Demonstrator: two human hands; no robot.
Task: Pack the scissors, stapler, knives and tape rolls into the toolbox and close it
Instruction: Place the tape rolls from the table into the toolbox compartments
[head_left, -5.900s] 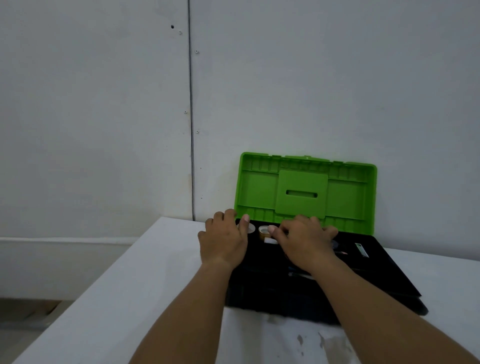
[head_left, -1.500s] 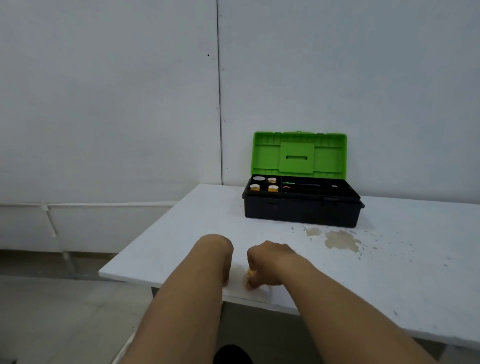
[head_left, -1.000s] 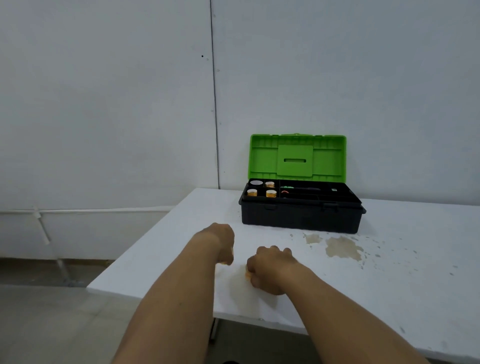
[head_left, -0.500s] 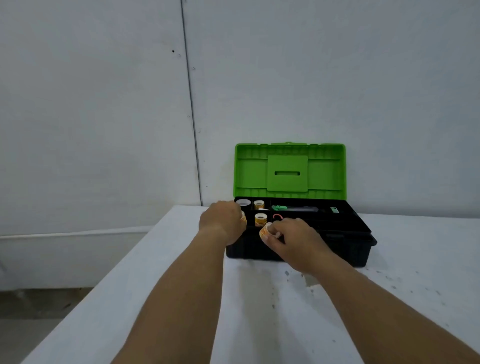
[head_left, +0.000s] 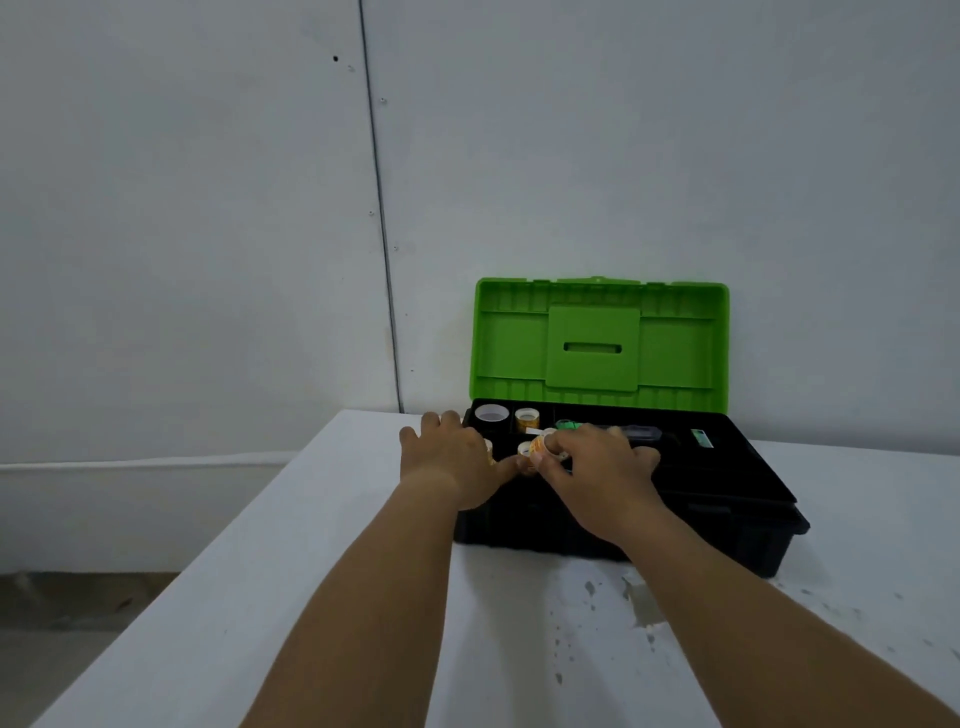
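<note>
Both hands moved from near table edge (head_left: 260, 597) up to toolbox (head_left: 727, 525) at 12 o'clock. Right hand (head_left: 597, 467) pinching small tape roll (head_left: 545, 446) above left compartments; left hand (head_left: 452, 457) loosely spread, apparently empty. Lid (head_left: 597, 343) upright, closing pending

My right hand (head_left: 597, 473) pinches a small tape roll (head_left: 546, 446) over the front left compartments of the toolbox (head_left: 727, 499). My left hand (head_left: 452, 462) lies over the toolbox's left front corner, fingers spread. A white roll (head_left: 491, 413) and a yellow roll (head_left: 527, 417) sit in the toolbox's back left compartments. Its green lid (head_left: 600, 343) stands upright at the back. The toolbox rests on the white bench (head_left: 363, 545).
</note>
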